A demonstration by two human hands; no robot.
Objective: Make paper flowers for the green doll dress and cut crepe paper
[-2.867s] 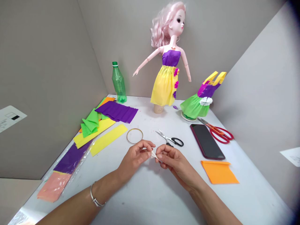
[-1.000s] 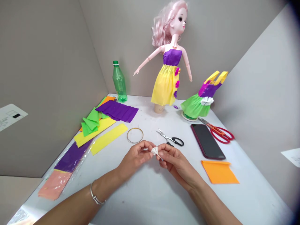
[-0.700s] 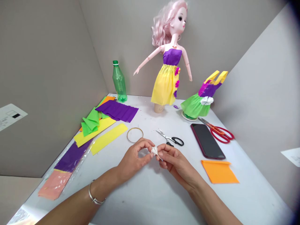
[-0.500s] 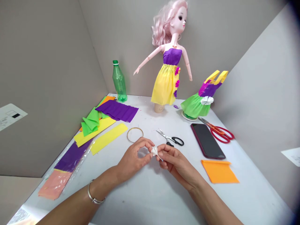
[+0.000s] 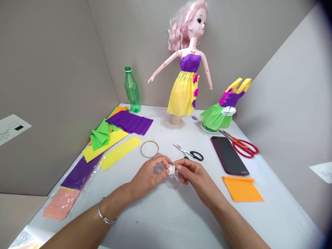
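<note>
A small white folded paper piece, fan-like with a thin stem hanging below, is between my two hands over the middle of the table. My left hand pinches its left edge between thumb and fingers. Fingertips of my right hand close on its upper right edge. Just beyond my hands lie small scissors with black handles, blades pointing away to the left, and a thin gold bangle. Part of the scissors' near handle is hidden behind my right hand.
A doll in a purple and yellow dress stands at the back, a green bottle left of it. Coloured paper lies left. On the right are a small dress, red scissors, a phone and orange paper.
My right fingers have shifted from the paper's thin stem up to its right edge. The stem now hangs free below, and the white paper has turned slightly.
</note>
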